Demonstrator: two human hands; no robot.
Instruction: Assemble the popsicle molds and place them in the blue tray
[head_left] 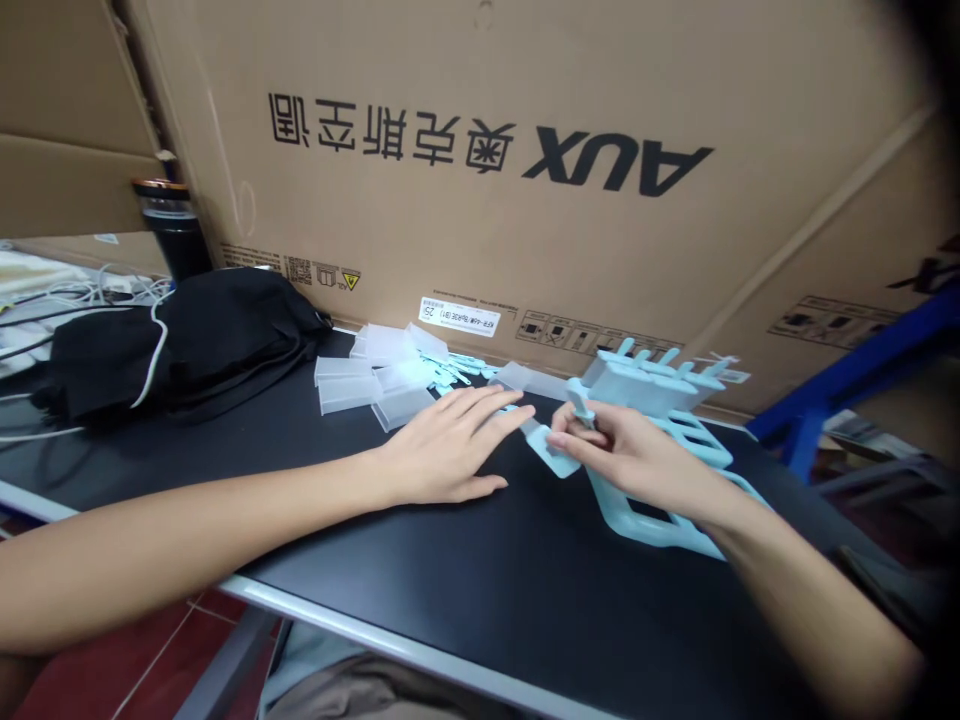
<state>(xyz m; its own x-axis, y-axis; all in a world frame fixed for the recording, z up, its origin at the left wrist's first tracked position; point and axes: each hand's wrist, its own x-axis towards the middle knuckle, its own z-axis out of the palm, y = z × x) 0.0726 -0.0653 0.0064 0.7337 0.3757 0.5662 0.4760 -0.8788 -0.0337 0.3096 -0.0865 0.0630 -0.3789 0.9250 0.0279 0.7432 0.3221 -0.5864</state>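
Pinching the light-blue piece (556,460), your right hand (637,455) has it just left of the blue frame (628,522) on the tabletop (450,590), while your left hand (442,450) spreads open, palm down, near the small blue sticks (450,374) and clear panels (345,390). Keep that pinch light and steady so the thin piece doesn't flex.

Large cardboard carton (420,220), AUX lettering inverted, at far side of counter (525,590). Far left: dark tumbler (176,235) behind black fabric bag (195,340); white cable (157,345) across bag. Blue metal frame (806,430), right. Red tiled floor (150,650), near left.
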